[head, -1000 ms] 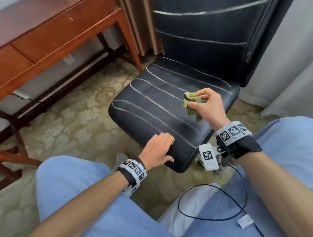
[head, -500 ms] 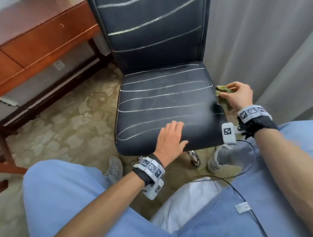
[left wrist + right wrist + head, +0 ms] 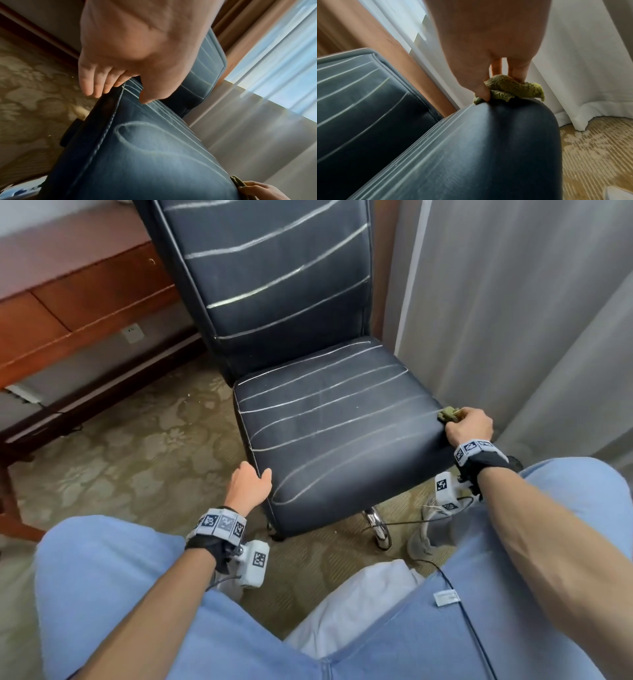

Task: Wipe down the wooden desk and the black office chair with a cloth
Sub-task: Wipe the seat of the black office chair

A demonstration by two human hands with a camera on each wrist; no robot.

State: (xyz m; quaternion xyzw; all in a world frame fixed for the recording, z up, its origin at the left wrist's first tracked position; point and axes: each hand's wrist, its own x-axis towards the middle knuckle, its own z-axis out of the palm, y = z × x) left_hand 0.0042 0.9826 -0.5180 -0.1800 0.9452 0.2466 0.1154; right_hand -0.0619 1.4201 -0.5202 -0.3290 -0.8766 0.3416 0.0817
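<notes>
The black office chair (image 3: 335,422) faces me, its seat and backrest crossed by pale lines. My right hand (image 3: 467,424) pinches a small crumpled green cloth (image 3: 447,414) against the seat's right edge; in the right wrist view the cloth (image 3: 513,88) sits on the rounded edge of the chair (image 3: 471,148). My left hand (image 3: 250,482) grips the seat's front left corner. In the left wrist view its thumb lies on top and its fingers (image 3: 96,83) hang over the side seam of the chair (image 3: 145,155). The wooden desk (image 3: 68,299) stands at the left.
Grey curtains (image 3: 513,320) hang close behind the chair on the right. Patterned carpet (image 3: 120,446) covers the floor. My knees in blue trousers (image 3: 102,594) fill the foreground. A chrome chair leg (image 3: 376,525) and a grey shoe (image 3: 424,532) lie under the seat.
The chair has turned to face me. My left hand slid from the seat top to its front left corner. My right hand carried the cloth to the seat's right edge.
</notes>
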